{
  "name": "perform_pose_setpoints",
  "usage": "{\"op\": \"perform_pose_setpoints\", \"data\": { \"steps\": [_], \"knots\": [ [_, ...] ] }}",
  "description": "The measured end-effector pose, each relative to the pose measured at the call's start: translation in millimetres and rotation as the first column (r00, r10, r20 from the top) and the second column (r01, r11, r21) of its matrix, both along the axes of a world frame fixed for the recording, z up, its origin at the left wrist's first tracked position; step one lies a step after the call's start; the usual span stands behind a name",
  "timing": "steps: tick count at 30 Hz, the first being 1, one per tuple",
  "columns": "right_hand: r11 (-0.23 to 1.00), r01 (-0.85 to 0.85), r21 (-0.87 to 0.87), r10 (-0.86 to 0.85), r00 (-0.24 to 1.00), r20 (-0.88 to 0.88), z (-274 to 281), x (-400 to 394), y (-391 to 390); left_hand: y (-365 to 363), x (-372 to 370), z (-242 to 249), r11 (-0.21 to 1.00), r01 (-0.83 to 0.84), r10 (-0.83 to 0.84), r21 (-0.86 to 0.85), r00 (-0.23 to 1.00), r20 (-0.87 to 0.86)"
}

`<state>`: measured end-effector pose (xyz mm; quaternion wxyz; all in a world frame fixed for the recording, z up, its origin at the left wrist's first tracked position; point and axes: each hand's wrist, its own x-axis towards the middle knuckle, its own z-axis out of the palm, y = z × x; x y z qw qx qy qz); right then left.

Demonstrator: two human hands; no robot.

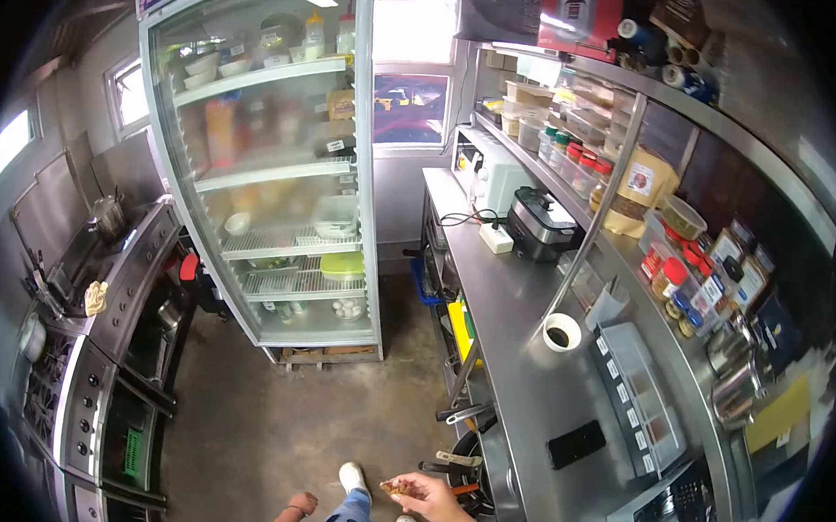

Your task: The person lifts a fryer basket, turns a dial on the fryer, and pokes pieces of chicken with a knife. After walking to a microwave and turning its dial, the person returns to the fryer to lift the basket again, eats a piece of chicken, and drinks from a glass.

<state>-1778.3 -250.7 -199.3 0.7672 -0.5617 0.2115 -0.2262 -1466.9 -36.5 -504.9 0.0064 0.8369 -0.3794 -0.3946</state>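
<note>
Far left of both hands, a steel stove [80, 414] lines the wall, with a pale cloth [96, 297] on top. Beyond the fingers, a tall glass-door fridge [371, 212] holds bowls and tubs. Nearer, the left hand [303, 503] hangs low over the concrete floor [252, 422]; no object shows in it, and how open its fingers are cannot be told. To its right is a white shoe [351, 477].

Next comes the right hand [431, 499], fingers bent and narrowed on a small brown piece [392, 488], perhaps a bit of food. The piece sits at the fingertips, well above the floor. Judging by the pose, the step in hand is simply holding it; moving it would call for a light, steady pinch, since so little is gripped.

Just right of those fingers, pans [471, 445] are stored under a steel bench [526, 359]. On the bench, farther from the fingers, are a white cup [560, 333] of dark liquid, a black phone [577, 444] and a long clear-lidded box [636, 396].
</note>
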Motion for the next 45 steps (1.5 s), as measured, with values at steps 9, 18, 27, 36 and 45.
{"op": "perform_pose_setpoints", "data": {
  "steps": [9,18,27,36,45],
  "knots": [
    [0.991,-0.122,0.048,0.130,0.959,-0.253,-6.5,71.3,-62.6,-72.2,87.9,-31.5,0.905,0.336,-0.356,0.261,0.934,0.031],
    [0.991,0.124,-0.043,-0.129,0.981,-0.142,45.2,191.5,-171.7,-240.0,177.5,23.6,0.998,-0.043,0.038,-0.039,0.993,-0.112],
    [0.958,0.281,0.060,-0.274,0.956,-0.105,34.8,203.5,-239.0,-531.3,142.0,117.1,0.581,-0.029,-0.309,-0.813,0.917,-0.253],
    [0.935,0.354,-0.007,-0.353,0.933,-0.069,41.7,186.2,-366.8,-888.5,53.6,296.0,0.281,-0.120,-0.404,-0.952,0.885,-0.231],
    [0.844,0.536,-0.041,-0.536,0.844,0.010,29.2,151.4,-478.3,-1069.7,24.1,291.2,0.398,0.033,-0.274,-0.917,0.958,-0.085]
  ]
}}
